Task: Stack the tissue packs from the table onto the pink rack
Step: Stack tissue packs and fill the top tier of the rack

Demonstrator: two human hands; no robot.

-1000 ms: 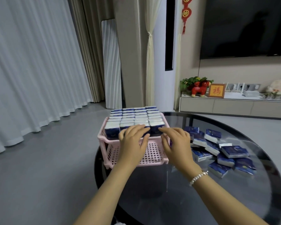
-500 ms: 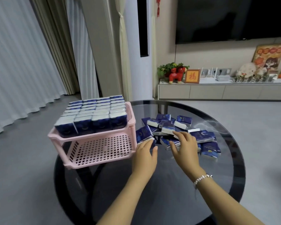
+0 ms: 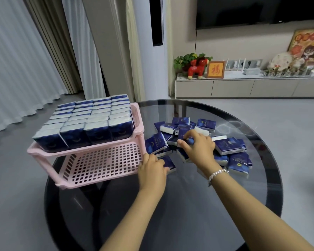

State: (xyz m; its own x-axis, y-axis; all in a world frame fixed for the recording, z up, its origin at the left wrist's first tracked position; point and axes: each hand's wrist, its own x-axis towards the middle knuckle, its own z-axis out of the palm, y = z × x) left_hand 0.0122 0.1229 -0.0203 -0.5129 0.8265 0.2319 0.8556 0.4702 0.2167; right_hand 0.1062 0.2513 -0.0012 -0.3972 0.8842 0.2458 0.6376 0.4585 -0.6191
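- The pink rack is sitting on the left part of the round dark glass table, its two tiers showing.
- The top tier is carrying a full block of blue tissue packs, standing on edge in tight rows, white ends facing up.
- The lower tier is showing its bare pink grid.
- A loose heap of blue tissue packs is lying on the glass just right of the rack, some flat, some tilted over one another.
- The left hand is lying beside the rack's right front corner, fingers curling onto one tissue pack at the near edge of the heap; the pack is partly hidden under the hand, so the exact grip is hard to make out.
- The right hand is reaching into the middle of the heap, fingers and thumb closing around a blue pack on top.
- A beaded bracelet is circling the right wrist.
- Beyond the table, a low cabinet is holding a red animal figurine, a green plant and a framed red-and-gold picture; a dark television is hanging above.
- Pale curtains are covering the left side.
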